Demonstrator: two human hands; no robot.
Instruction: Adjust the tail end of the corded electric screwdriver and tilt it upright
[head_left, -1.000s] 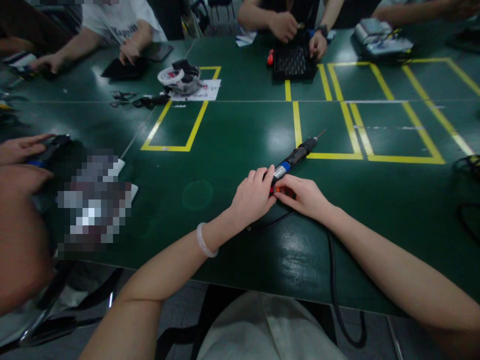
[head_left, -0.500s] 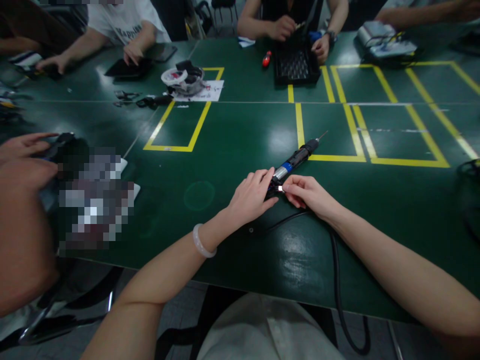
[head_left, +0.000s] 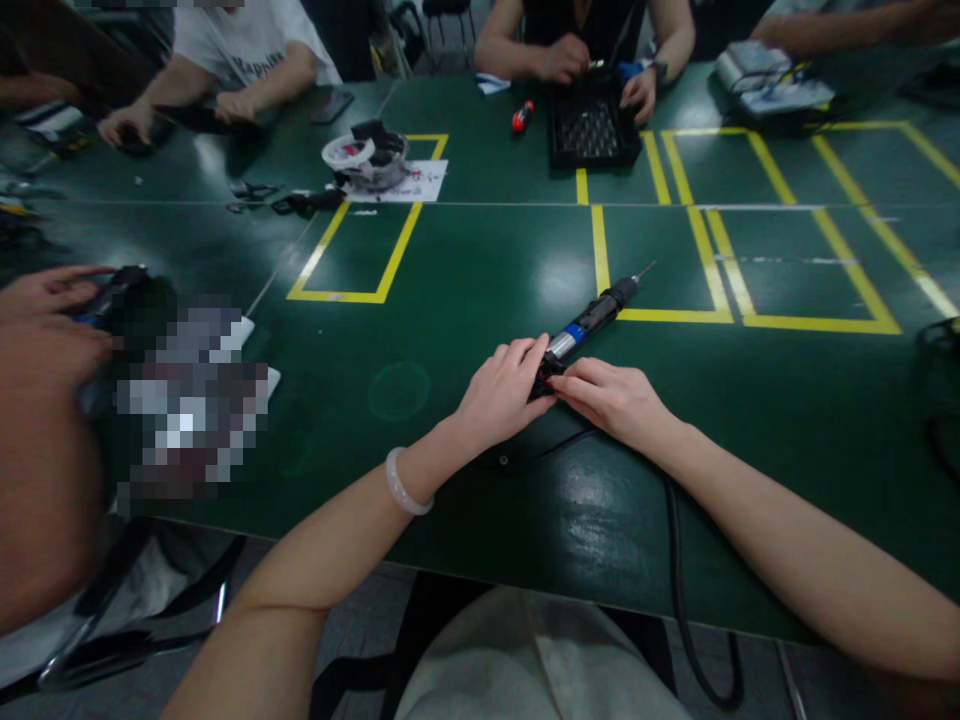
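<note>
An electric screwdriver (head_left: 589,325) with a black and silver body, a blue band and a thin bit lies slanted on the green table (head_left: 480,270), its bit toward the back right. My left hand (head_left: 504,390) is wrapped over the rear end of the tool. Beside it, my right hand (head_left: 611,395) has its fingers pinched together at the same rear end, touching small dark parts; a bit of red shows at the fingertips. What the pinch holds is too small to make out. A black cable (head_left: 675,570) runs from under my right wrist over the table's front edge.
Yellow tape (head_left: 675,316) marks rectangles on the table. Across it, a person's hands are at a black tray (head_left: 595,130), beside a red screwdriver (head_left: 523,116). Tape rolls (head_left: 367,160) lie at the back left. Another person's hands hold a dark device (head_left: 120,290) at the left.
My right hand has moved slightly left and down, closer to my left hand, and the bright piece at its fingertips no longer shows. Across the table, a person's hands have shifted with a dark object.
</note>
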